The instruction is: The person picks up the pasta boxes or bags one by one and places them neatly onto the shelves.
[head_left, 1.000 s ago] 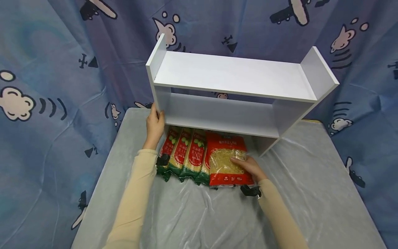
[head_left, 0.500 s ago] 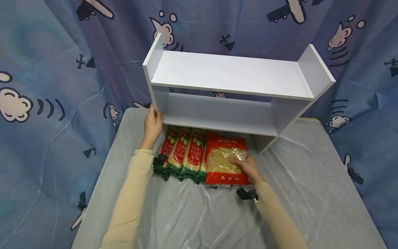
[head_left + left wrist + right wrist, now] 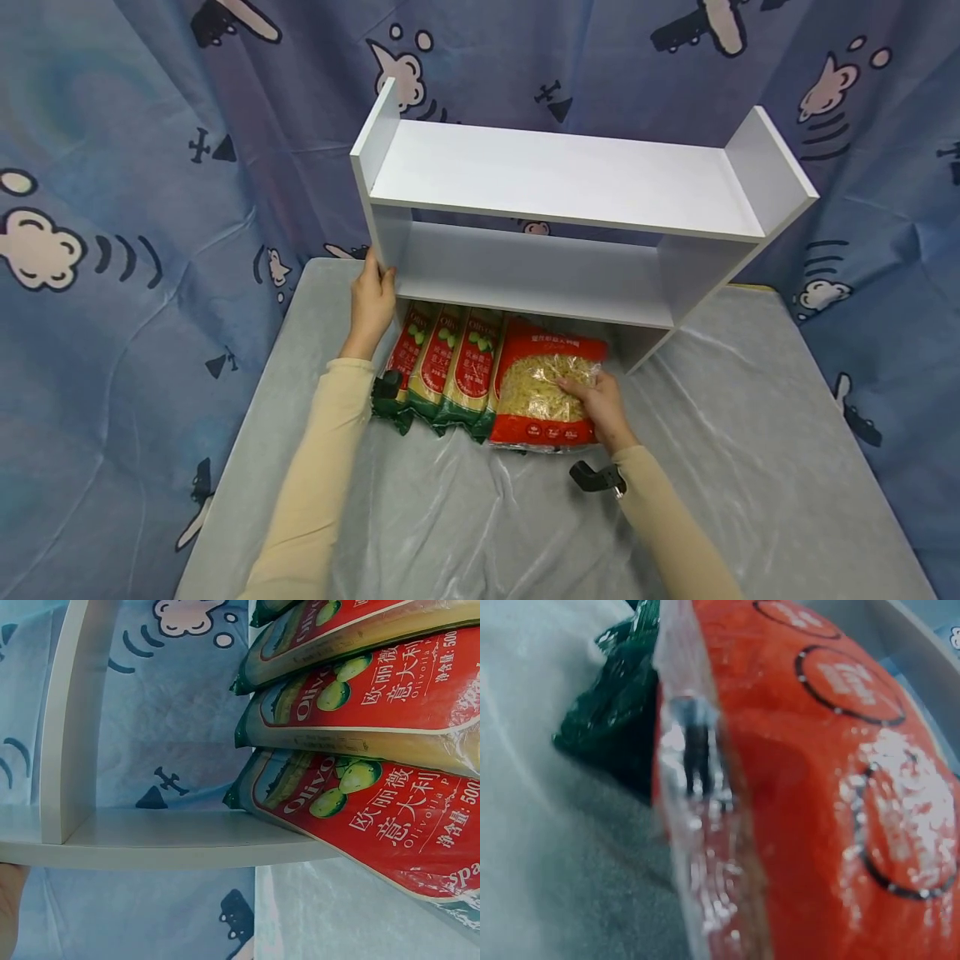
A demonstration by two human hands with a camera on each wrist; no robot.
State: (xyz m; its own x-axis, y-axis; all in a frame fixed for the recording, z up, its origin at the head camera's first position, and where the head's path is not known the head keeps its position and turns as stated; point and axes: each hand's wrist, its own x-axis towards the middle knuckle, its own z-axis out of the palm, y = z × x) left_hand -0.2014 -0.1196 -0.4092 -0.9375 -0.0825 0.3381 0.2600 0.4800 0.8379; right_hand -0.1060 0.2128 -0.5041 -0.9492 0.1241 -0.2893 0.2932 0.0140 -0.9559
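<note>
Red bag [image 3: 538, 396], bottom further left; right hand [image 3: 603, 408] clamped on its side, left hand [image 3: 371, 302] clamped on shelf [image 3: 555, 179].

The shelf [image 3: 566, 179] is brightly lit on top, seemingly from overhead, and shadowed underneath. The table [image 3: 780, 450] gleams along its creases. The left wrist view is bluish but sharper; the right is blurred, glare whitening the packet [image 3: 802, 787].

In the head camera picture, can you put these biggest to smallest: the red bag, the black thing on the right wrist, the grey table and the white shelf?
Biggest to smallest, by how they look there:
1. grey table, though the edge cuts it off
2. white shelf
3. red bag
4. black thing on the right wrist
</note>
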